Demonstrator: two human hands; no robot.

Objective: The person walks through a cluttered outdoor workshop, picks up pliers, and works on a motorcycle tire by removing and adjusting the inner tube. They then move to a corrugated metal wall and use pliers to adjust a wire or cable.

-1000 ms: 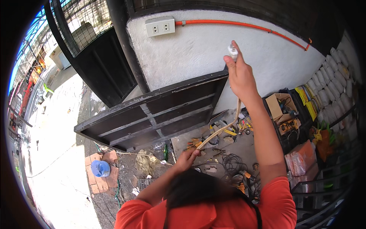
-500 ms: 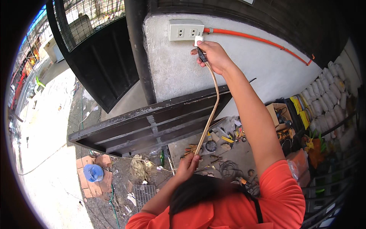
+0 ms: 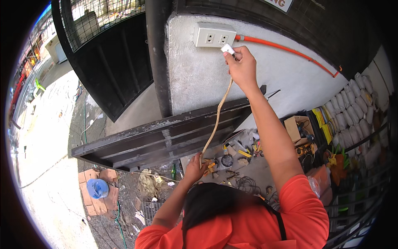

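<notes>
White wall (image 3: 190, 83), orange pipe (image 3: 286, 50) clipped along it, sloping down to R. Blk gate (image 3: 112, 70) w/ mesh top, L of wall. Blk framed panel (image 3: 137, 148) slants across in front of wall. Lower L: blue bucket (image 3: 98, 189) on reddish tiles (image 3: 92, 205); green hose (image 3: 120, 228) nr tiles. Btm ctr-L: grey grid (image 3: 150, 211), crumpled tan sheet (image 3: 147, 184), green bottle (image 3: 173, 171) on ground. Misc. tools on floor, plus dk cable coil (image 3: 248, 184). R side: open cardboard box (image 3: 292, 129) w/ contents, yellow packs (image 3: 327, 132) beside stacked pale sacks (image 3: 352, 110). Far L: sunlit pavement (image 3: 49, 166), v. bright.
</notes>
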